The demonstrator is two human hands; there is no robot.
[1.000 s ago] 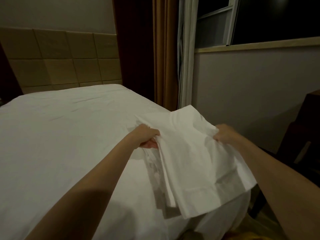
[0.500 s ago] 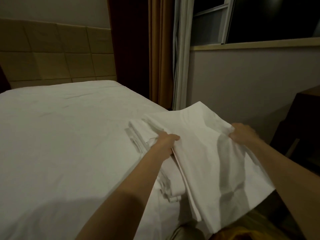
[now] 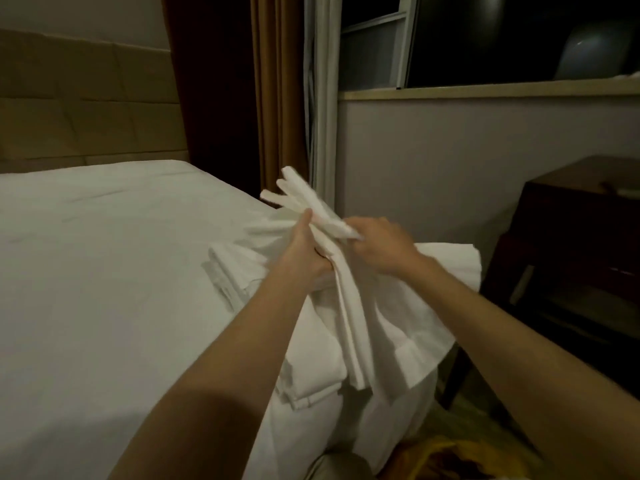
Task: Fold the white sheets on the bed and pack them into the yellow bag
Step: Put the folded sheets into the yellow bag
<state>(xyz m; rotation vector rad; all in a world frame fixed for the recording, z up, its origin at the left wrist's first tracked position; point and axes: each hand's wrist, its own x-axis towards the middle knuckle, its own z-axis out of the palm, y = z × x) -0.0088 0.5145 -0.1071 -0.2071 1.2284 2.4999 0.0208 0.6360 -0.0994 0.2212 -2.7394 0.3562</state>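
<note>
Below my right forearm, at the bottom edge of view, a yellow bag [image 3: 440,455] lies on the floor, only partly visible. My left hand [image 3: 306,256] grips the gathered folds of a white sheet [image 3: 388,327], thumb up along the cloth. My right hand [image 3: 379,244] sits just beside it, fingers curled around the same bundle from the other side. The sheet's lower layers hang below both hands over the corner of the bed [image 3: 104,271]. A second folded sheet [image 3: 232,271] lies on the bed left of my left hand. Beyond my right hand stand a dark wooden cabinet [image 3: 571,237] and the window sill [image 3: 485,93].
</note>
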